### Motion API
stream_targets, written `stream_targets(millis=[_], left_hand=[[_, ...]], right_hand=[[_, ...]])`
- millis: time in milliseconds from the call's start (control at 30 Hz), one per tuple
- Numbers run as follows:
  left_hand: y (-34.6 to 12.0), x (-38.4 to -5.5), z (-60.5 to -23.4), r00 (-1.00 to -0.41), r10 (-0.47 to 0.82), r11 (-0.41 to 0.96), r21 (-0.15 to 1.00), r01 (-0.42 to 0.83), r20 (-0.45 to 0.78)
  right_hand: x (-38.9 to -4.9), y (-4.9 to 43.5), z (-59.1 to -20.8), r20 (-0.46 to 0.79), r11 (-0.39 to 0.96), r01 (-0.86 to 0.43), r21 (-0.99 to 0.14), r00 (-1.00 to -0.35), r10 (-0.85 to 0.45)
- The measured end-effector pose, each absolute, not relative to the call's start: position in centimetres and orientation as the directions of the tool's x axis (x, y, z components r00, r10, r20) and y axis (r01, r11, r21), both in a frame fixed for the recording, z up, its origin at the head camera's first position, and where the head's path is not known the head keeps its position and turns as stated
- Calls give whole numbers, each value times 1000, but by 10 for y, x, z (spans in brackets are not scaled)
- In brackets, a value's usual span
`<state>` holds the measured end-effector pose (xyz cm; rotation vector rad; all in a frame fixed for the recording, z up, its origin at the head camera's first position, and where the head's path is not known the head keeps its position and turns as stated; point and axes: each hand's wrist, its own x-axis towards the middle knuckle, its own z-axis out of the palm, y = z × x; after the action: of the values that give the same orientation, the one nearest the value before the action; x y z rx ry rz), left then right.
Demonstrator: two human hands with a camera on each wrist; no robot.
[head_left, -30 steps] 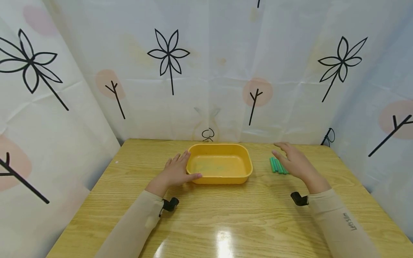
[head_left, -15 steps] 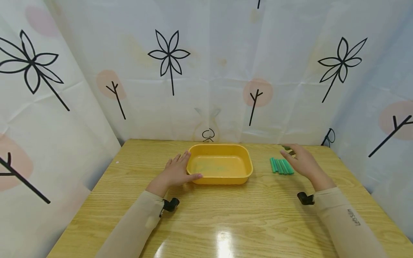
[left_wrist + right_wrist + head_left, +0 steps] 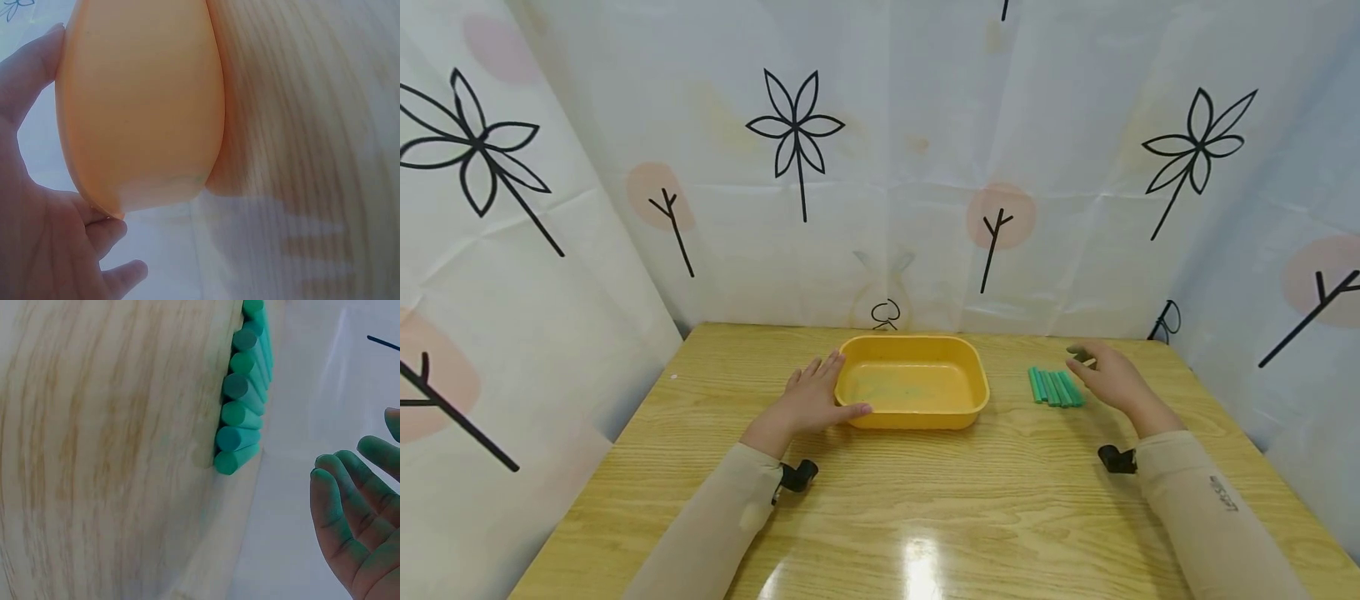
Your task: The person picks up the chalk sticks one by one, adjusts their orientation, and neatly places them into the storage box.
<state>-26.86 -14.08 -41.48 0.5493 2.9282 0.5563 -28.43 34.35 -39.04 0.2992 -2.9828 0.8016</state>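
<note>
A yellow plastic tub (image 3: 912,418) stands on the table, with faint green smudges on its floor. My left hand (image 3: 808,400) rests against its left end, fingers straight along the side and thumb laid on the front rim; up close, the left fingers (image 3: 106,237) meet the tub's rim (image 3: 112,211) at a corner. To the tub's right lies a row of several green chalk sticks (image 3: 1055,388), side by side. Just right of the chalk row (image 3: 242,414) hovers my right hand (image 3: 1108,379), loosely bent and holding nothing. Green dust coats its fingers (image 3: 328,500).
The wooden table (image 3: 925,492) ends at the back against a patterned white cloth (image 3: 880,167), which also hangs at both sides. A black cable loop (image 3: 1165,321) shows at the back right corner.
My right hand has drawn away to the right from over the green chalk sticks, uncovering the row, and its fingers have bent more. The left hand and tub have stayed put.
</note>
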Motion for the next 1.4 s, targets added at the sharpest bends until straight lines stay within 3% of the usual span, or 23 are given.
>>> stream_targets(millis=[1033,1400], left_hand=[[-140,-268,-414,-929,368,866,378,326,-43],[-141,-270,-416,-933,357,874,372,314,-51]], right_hand=[[-312,372,-420,-108,817,-117,-565,-971,-213],[-316,367,-416,-174,844,-117,-524,-955,-241]])
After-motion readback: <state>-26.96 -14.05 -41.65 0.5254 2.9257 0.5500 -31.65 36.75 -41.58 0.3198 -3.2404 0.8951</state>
